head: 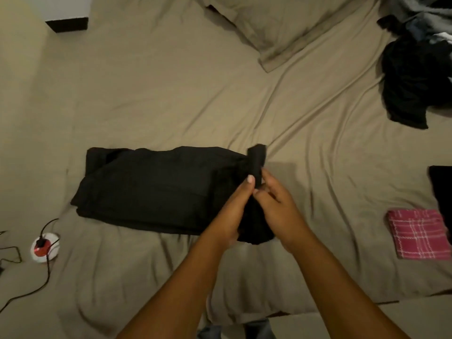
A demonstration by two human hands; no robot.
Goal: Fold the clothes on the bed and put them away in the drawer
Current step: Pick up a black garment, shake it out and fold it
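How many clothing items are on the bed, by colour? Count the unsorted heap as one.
Black: 3 (folded garment; small piece gripped by left hand and right hand; cut-off piece at the right edge)
Pink plaid: 1 (folded cloth)
Mixed black and grey: 1 (heap)
Total: 5

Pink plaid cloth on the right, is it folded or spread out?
Folded: the pink plaid cloth lies as a small neat rectangle with squared edges on the bed.
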